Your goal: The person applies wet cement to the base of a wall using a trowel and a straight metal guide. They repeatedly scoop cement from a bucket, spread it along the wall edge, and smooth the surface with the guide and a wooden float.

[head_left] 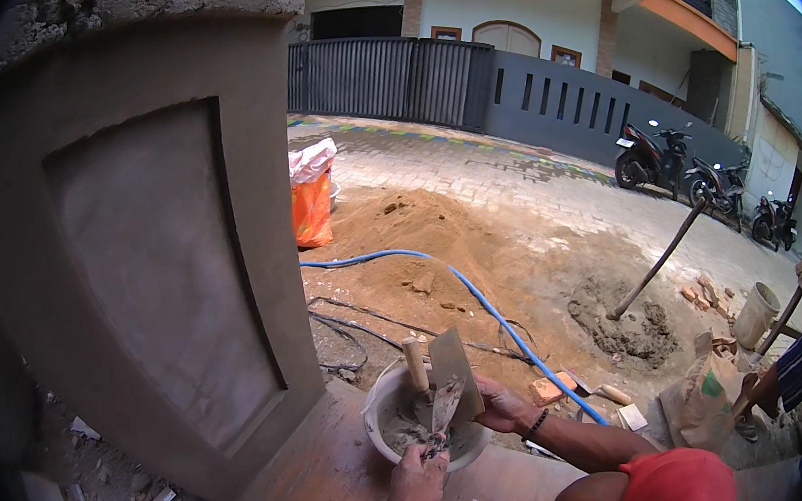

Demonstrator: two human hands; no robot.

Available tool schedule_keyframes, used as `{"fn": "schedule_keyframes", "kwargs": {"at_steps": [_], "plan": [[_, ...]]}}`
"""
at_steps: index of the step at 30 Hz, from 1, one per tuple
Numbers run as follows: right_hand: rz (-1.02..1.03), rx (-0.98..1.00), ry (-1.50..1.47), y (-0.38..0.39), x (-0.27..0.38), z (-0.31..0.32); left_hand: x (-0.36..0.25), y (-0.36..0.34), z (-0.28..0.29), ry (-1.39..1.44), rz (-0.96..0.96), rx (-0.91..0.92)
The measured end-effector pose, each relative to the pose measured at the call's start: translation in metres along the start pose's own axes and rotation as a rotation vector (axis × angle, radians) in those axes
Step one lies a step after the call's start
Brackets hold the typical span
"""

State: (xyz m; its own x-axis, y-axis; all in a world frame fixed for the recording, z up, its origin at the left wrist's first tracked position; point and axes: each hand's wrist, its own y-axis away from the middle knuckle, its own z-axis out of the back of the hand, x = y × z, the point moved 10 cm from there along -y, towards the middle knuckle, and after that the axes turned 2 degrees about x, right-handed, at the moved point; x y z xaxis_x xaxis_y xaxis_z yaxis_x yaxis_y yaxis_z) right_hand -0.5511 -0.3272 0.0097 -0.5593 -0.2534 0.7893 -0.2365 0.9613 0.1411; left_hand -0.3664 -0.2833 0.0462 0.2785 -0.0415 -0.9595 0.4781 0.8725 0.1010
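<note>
The left hand point(416, 484) is clamped on a small trowel point(444, 409), its blade loaded with grey mortar over the white bucket point(377, 414). The right hand point(503, 407) grips a flat steel float point(456, 368), tilted against the bucket's far rim. The bucket holds only a shallow layer of wet mortar. Beside it the pillar point(156, 268) looks already rendered and smooth, so finishing seems what remains. Farther off, a hoe point(655, 266) stands in 1 mixed mortar heap point(627, 324), past the sand pile point(418, 229) and blue hose point(487, 310).
</note>
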Motion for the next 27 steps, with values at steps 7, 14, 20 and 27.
{"fn": "schedule_keyframes", "kwargs": {"at_steps": [7, 14, 20, 27], "plan": [[-0.028, 0.100, -0.016, -0.010, -0.015, -0.020, -0.018, 0.003, 0.006, -0.030, -0.089, -0.015], [-0.028, 0.129, 0.013, 0.013, -0.021, -0.031, -0.018, -0.014, 0.008, -0.007, -0.107, -0.048], [-0.163, 0.079, 0.124, 0.037, -0.039, -0.008, -0.001, -0.024, 0.029, -0.124, 0.008, -0.168], [0.069, -0.001, -0.089, 0.009, 0.015, 0.001, -0.008, -0.002, 0.010, -0.053, -0.001, -0.057]]}}
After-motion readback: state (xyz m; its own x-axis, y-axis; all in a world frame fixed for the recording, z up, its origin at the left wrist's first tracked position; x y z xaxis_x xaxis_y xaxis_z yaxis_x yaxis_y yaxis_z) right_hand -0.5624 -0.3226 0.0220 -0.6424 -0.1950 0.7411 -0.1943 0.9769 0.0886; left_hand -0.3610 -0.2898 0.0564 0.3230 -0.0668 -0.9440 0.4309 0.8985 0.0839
